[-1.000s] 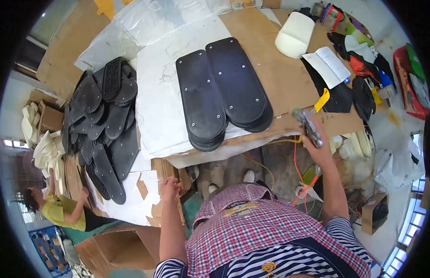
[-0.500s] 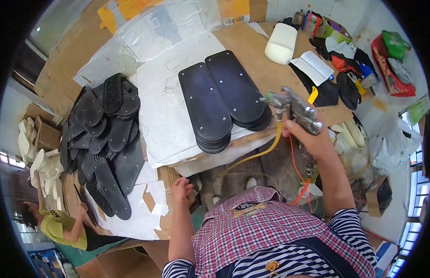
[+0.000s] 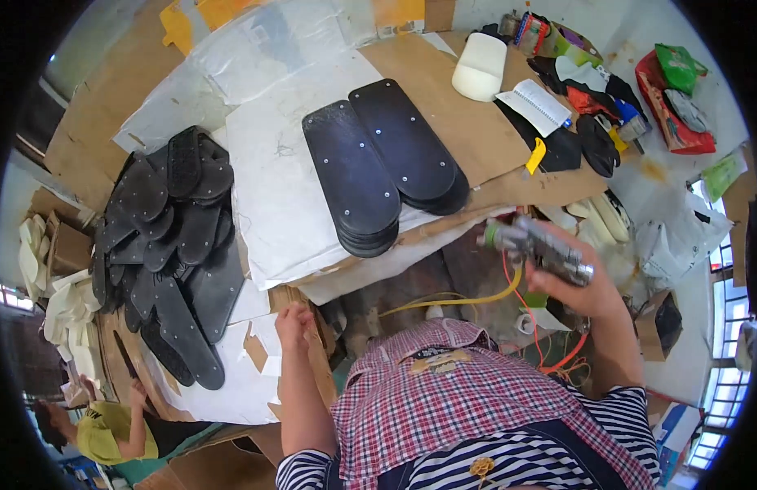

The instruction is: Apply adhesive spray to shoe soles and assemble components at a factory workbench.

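- As black sole stacks are set near the table edge, they could be knocked askew.
- Yellow hose could be snagged if the spray gun, gripped by the right hand, is swung.
- Left hand is curled, apparently empty.

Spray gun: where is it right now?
In the head view, the spray gun is right of centre, gripped in the right hand, below and right of the two black stacks.

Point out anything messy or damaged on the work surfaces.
The dark pieces at left lie in a jumbled heap at many angles, unlike the two neater dark stacks beside them. The white paper below the heap in the picture looks torn, with brown patches showing.
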Demonstrator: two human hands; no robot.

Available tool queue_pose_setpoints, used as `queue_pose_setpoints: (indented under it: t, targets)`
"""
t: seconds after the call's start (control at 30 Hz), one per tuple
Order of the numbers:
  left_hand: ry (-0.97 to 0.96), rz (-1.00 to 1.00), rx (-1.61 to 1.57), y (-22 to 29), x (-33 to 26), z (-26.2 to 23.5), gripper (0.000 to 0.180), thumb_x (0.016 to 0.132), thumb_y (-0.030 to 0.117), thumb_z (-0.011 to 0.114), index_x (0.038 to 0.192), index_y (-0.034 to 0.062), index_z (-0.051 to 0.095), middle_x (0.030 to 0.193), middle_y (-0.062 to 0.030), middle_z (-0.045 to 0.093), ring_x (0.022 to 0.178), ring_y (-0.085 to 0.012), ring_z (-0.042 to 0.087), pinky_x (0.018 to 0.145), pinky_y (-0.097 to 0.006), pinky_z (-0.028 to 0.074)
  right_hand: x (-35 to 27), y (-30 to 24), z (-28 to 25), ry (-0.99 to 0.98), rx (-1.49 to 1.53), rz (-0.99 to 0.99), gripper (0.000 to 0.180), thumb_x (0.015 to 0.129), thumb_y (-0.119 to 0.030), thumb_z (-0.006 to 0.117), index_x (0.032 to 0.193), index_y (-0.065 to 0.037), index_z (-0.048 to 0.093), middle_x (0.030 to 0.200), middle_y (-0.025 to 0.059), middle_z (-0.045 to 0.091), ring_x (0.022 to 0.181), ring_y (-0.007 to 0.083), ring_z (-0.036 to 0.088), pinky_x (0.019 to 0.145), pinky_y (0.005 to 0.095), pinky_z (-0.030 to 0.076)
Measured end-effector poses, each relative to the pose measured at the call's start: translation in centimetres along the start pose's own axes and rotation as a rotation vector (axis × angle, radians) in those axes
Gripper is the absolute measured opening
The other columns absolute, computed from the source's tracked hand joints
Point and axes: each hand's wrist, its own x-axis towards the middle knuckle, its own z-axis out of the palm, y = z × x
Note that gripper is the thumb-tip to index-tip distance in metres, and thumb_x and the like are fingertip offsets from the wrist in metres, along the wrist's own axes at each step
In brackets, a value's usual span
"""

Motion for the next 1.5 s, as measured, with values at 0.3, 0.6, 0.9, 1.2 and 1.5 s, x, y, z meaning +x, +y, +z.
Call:
queue_pose_setpoints:
  t: [0.3,0.6,0.9,1.2,1.5]
  targets:
    - [-0.217,-0.114,-0.122,2.8,1.4,8.0,0.027,0.087,0.023,0.053,0.106,0.0036,0.052,0.094,-0.0109,0.062,0.078,-0.0237,0.061,0.067,-0.033,0.050,-4.1,-1.2,-2.9,0.075,0.004,0.142,0.056,0.079,-0.002,0.063,0.131,-0.001,0.041,0.094,0.0042,0.058,0.084,0.0083,0.052,0.073,0.0234,0.043]
    - [-0.497,-0.444,-0.532,0.4,-1.5,22.3,0.025,0.087,0.010,0.048,0.109,-0.0027,0.048,0.116,-0.0189,0.054,0.102,-0.0364,0.055,0.090,-0.046,0.045,-4.5,-1.1,-4.0,0.160,-0.005,0.091,0.058,0.080,-0.007,0.065,0.132,0.001,0.040,0.087,0.0042,0.059,0.078,0.0110,0.057,0.071,0.0253,0.047]
    - [-0.099,-0.406,-0.654,1.3,-1.6,23.1,0.034,0.086,0.005,0.041,0.118,-0.0053,0.038,0.112,-0.0149,0.047,0.093,-0.0312,0.055,0.082,-0.043,0.048,-1.7,0.3,-3.6,0.020,0.210,0.022,0.058,0.081,-0.005,0.064,0.133,0.001,0.039,0.095,0.0058,0.060,0.086,0.0123,0.057,0.077,0.0280,0.047]
    - [0.036,0.140,-0.153,0.9,2.6,20.7,0.032,0.080,0.005,0.048,0.112,-0.0016,0.050,0.095,-0.0085,0.055,0.074,-0.0180,0.053,0.064,-0.029,0.045,1.9,-0.4,-2.7,0.105,0.263,-0.009,0.060,0.080,-0.012,0.066,0.132,0.000,0.039,0.087,0.0059,0.059,0.078,0.0128,0.058,0.069,0.0270,0.049]
    - [0.045,0.091,0.144,1.1,6.1,21.0,0.014,0.074,0.014,0.055,0.086,0.0047,0.056,0.073,-0.0064,0.054,0.060,-0.0156,0.050,0.048,-0.030,0.038,0.9,2.7,-2.7,0.123,0.241,0.073,0.061,0.080,-0.010,0.067,0.133,0.000,0.038,0.093,0.0049,0.058,0.086,0.0117,0.056,0.076,0.0274,0.050]
